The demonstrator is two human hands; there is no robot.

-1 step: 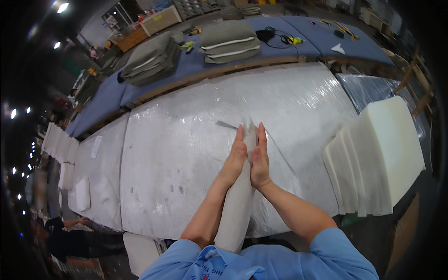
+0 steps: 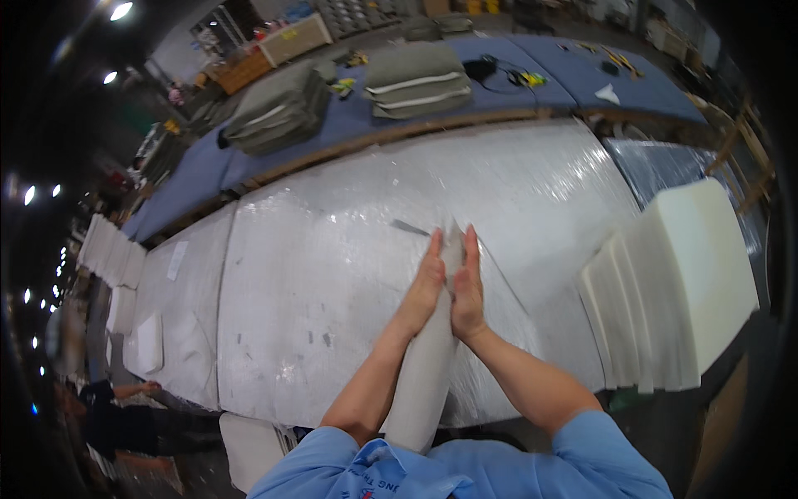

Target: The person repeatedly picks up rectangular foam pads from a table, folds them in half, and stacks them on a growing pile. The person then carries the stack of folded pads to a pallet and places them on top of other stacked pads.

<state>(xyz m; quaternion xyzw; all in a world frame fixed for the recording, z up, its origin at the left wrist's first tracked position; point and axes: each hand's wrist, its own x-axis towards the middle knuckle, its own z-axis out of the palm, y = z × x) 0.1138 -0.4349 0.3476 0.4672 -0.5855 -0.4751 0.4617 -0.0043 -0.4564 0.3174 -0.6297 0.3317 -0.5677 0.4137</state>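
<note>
A light grey fabric-covered cushion (image 2: pixel 424 378) stands on edge in front of me, its near end against my blue shirt. My left hand (image 2: pixel 426 283) lies along its left side and my right hand (image 2: pixel 468 291) along its right, so it is squeezed between my palms. The fingers of both hands are stretched straight, pointing away from me. Just past my fingertips the cushion's far end narrows to a pointed corner. Beneath it is a wide table top covered in clear plastic film (image 2: pixel 291 258). A thin grey strip (image 2: pixel 409 227) lies on the film beside my left fingertips.
At the right leans a row of white foam pads (image 2: pixel 706 274). Beyond the table runs a blue padded bench (image 2: pixel 532 71) with stacks of grey cushions (image 2: pixel 418 79) and a yellow-green power tool (image 2: pixel 529 79). A person (image 2: pixel 125 416) in dark clothes stands at the lower left.
The surroundings have shifted slightly down in the picture. My hands stay pressed against the cushion, barely moved.
</note>
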